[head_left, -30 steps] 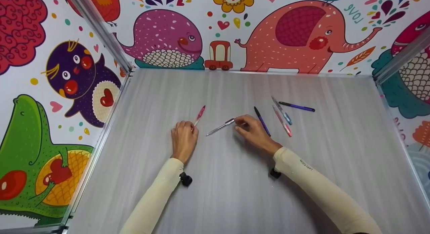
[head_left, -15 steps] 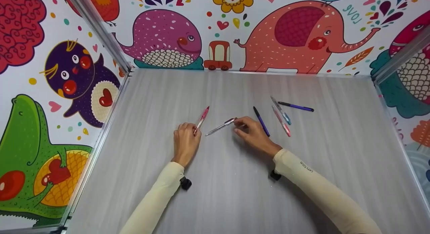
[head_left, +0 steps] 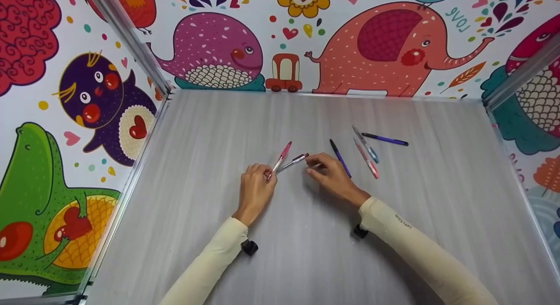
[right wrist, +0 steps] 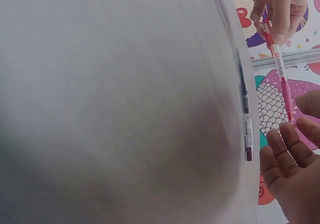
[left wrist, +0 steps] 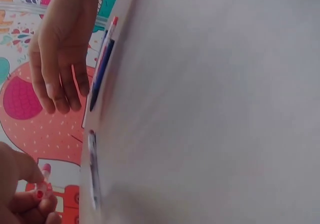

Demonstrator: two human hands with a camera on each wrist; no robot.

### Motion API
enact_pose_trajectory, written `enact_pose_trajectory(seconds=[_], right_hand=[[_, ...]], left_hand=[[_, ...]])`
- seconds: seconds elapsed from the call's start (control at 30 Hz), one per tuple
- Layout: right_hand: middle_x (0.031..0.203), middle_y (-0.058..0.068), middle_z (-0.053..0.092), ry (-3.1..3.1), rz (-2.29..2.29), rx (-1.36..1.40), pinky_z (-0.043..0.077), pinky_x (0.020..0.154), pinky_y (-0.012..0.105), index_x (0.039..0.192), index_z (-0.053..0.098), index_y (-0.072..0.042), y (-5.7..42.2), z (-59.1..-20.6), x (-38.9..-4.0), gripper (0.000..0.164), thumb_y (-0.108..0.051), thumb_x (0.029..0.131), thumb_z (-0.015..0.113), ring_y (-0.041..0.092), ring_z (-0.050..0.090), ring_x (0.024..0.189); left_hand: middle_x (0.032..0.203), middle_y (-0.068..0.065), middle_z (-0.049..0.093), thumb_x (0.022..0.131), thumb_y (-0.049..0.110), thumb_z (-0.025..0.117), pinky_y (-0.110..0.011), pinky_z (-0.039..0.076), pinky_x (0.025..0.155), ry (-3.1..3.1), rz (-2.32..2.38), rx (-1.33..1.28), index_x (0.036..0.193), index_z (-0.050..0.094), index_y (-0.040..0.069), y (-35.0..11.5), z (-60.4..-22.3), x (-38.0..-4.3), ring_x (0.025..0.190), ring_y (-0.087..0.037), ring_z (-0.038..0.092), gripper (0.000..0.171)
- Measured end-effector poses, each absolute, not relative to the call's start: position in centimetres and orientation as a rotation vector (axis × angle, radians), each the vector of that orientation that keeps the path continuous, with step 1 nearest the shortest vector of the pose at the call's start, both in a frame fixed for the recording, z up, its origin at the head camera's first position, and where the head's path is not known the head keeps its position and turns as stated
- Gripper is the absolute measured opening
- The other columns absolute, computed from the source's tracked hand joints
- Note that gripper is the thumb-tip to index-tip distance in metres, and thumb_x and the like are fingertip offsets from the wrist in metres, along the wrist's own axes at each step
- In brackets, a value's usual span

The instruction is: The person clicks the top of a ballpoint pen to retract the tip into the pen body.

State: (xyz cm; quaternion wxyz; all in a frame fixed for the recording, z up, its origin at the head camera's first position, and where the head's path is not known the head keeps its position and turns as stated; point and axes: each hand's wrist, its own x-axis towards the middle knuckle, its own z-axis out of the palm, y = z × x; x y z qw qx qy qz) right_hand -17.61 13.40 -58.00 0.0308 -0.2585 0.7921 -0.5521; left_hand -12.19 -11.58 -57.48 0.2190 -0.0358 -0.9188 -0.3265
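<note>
Pink pen [head_left: 282,156] slants rightward from my left grip [head_left: 257,191]

I pinch its near end off the worktop [head_left: 302,252], its long axis running away from me and rightward. My right grip [head_left: 336,176], loose and holding nothing, is right of its far end, apart. Between my grips lies the clear pen [head_left: 292,163], dark end just beside my right grip.

held pen [head_left: 280,159]: left fingers [head_left: 253,168], seemingly above middle pen [head_left: 292,163] | 4 pens [head_left: 385,139]: table [head_left: 306,252], farther right
</note>
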Motion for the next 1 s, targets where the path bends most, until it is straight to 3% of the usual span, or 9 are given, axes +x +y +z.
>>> enact_pose_trajectory(seconds=[0.3, 0.63, 0.83, 1.0], right_hand=[[0.127, 0.024, 0.073, 2.511, -1.684, -0.774, 0.058, 0.103, 0.055, 0.132, 0.071, 0.004, 13.7, -56.9, -16.9, 0.030, 0.003, 0.102, 0.075, 0.033, 0.070, 0.119], [0.122, 0.012, 0.078, 2.558, -1.763, -0.658, 0.058, 0.103, 0.055, 0.133, 0.072, 0.000, 13.7, -56.2, -16.5, 0.029, -0.008, 0.105, 0.075, 0.028, 0.073, 0.113], [0.121, 0.009, 0.077, 2.536, -1.789, -0.605, 0.058, 0.103, 0.047, 0.136, 0.072, -0.002, 13.6, -55.6, -15.8, 0.030, -0.009, 0.106, 0.074, 0.024, 0.072, 0.112], [0.120, 0.007, 0.077, 2.485, -1.839, -0.646, 0.057, 0.101, 0.037, 0.139, 0.070, -0.003, 13.4, -55.3, -15.4, 0.033, -0.011, 0.107, 0.074, 0.023, 0.071, 0.111]], left_hand=[[0.083, -0.004, 0.070, 0.091, 0.004, 0.082, -0.045, 0.052, 0.072, -2.538, -1.014, -0.177, 0.090, 0.078, 0.004, -9.7, -56.4, -10.8, 0.080, -0.024, 0.065, 0.004], [0.085, -0.001, 0.069, 0.092, 0.003, 0.082, -0.039, 0.051, 0.075, -2.545, -1.092, -0.233, 0.090, 0.076, 0.007, -7.9, -55.7, -9.7, 0.081, -0.020, 0.063, 0.007], [0.088, -0.003, 0.072, 0.096, 0.004, 0.079, -0.037, 0.054, 0.077, -2.552, -1.227, -0.280, 0.095, 0.078, 0.003, -7.5, -55.7, -9.2, 0.083, -0.023, 0.068, 0.002], [0.090, -0.004, 0.075, 0.097, 0.003, 0.080, -0.033, 0.057, 0.077, -2.567, -1.357, -0.295, 0.099, 0.078, 0.003, -7.2, -55.8, -9.1, 0.084, -0.019, 0.070, 0.002]])
